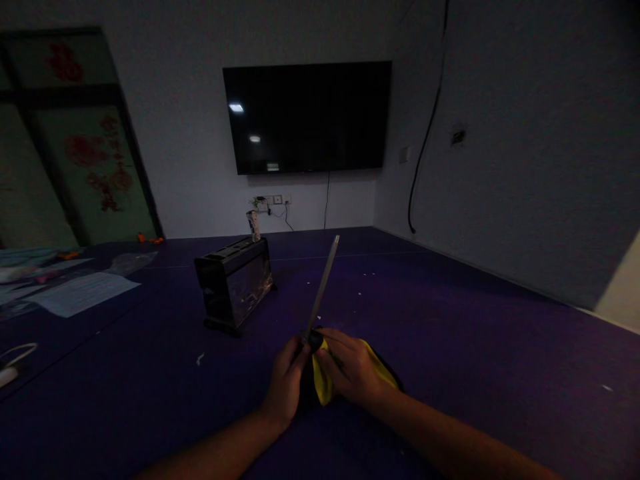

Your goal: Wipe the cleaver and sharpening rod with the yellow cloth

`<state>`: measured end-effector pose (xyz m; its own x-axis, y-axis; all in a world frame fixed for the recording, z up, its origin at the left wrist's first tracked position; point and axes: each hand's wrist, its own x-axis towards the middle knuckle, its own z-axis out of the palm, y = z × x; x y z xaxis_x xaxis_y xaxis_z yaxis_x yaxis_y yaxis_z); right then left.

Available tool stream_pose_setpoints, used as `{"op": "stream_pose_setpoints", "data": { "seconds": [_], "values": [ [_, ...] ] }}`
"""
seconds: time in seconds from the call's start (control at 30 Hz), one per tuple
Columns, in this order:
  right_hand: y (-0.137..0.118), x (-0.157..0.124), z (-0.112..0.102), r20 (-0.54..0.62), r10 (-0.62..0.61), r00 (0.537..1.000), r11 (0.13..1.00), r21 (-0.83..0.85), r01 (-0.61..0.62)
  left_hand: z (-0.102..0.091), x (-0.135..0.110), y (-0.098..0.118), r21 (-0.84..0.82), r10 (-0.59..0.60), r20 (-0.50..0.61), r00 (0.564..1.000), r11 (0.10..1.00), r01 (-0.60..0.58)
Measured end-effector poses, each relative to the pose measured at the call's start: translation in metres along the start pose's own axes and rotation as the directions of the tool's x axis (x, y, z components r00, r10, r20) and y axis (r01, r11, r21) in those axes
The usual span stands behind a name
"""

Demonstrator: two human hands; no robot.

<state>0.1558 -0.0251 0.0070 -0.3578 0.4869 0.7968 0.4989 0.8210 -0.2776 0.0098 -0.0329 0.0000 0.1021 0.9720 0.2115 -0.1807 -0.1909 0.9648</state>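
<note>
Yellow cloth [324, 385], bunched in the closed right hand [354, 372], presses against the rod [323, 287] at its dark handle. The left hand [287, 385] grips that handle from the other side. The rod slants up and away, tip free. Behind and to the left stands a block [234, 283]; the purple table [475, 333] runs wide rightward to its wall edge. Papers [83, 292] lie far left.

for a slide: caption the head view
Left hand grips a sharpening steel, right hand holds a yellow cloth at its base, knife block behind
</note>
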Motion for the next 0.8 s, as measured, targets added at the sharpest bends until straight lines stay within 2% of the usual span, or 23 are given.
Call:
{"op": "stream_pose_setpoints", "data": {
  "seconds": [0.13, 0.23, 0.37, 0.57, 0.8],
  "values": [
    [0.0, 0.003, 0.001, 0.037, 0.011, 0.999, 0.999, 0.029, -0.012, -0.003, 0.0, 0.0, -0.046, -0.006, -0.07, 0.997, 0.999, 0.003],
    [0.0, 0.006, 0.0, 0.088, 0.029, 0.996, 0.997, 0.071, -0.036, -0.005, -0.002, 0.0, -0.042, 0.017, -0.007, 1.0, 0.999, -0.018],
    [0.002, 0.008, -0.003, 0.142, 0.018, 0.99, 0.994, 0.103, -0.033, -0.002, -0.005, 0.005, -0.051, -0.018, 0.055, 0.998, 0.999, 0.02],
    [0.003, 0.009, -0.002, 0.185, 0.047, 0.982, 0.989, 0.131, -0.072, 0.0, -0.001, -0.001, -0.074, -0.124, 0.034, 0.992, 0.989, 0.127],
    [0.007, 0.01, 0.006, 0.081, 0.097, 0.992, 0.983, 0.146, -0.108, 0.002, 0.001, -0.001, -0.046, -0.154, 0.059, 0.986, 0.987, 0.157]
  ]
}}
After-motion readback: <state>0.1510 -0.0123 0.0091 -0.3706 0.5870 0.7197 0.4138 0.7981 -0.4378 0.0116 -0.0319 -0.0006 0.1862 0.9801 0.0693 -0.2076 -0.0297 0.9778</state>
